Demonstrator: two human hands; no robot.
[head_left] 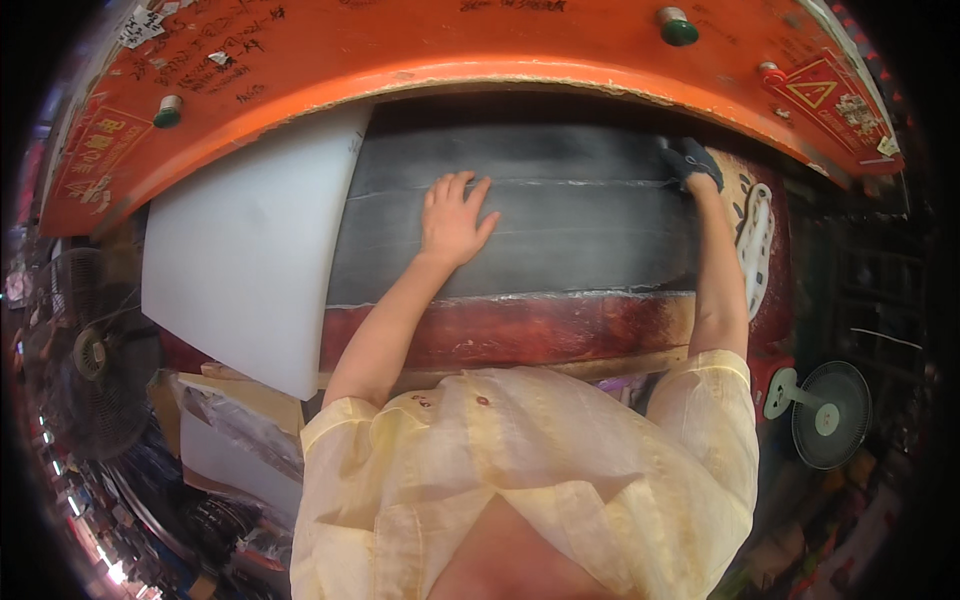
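Orange curved metal machine housing [520, 60] arches across the top of the frame above a worn red work table [520, 330]. At left lies a thick white foam slab [250, 250]. Beside it, filling the centre, a dark grey flat rubber sheet [570, 240] runs lengthwise left to right. Bare left hand [455, 218] presses flat on it, fingers spread wide. At upper right, the dark-gloved right hand [692, 163] touches the sheet's far corner; whether it grasps is unclear.

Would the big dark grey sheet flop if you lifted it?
Probably floppy: the big dark grey sheet lies flat with thin crease lines under the bare left hand. It likely drags rather than slides. The gloved right hand grips its far corner, suggesting it bends easily.
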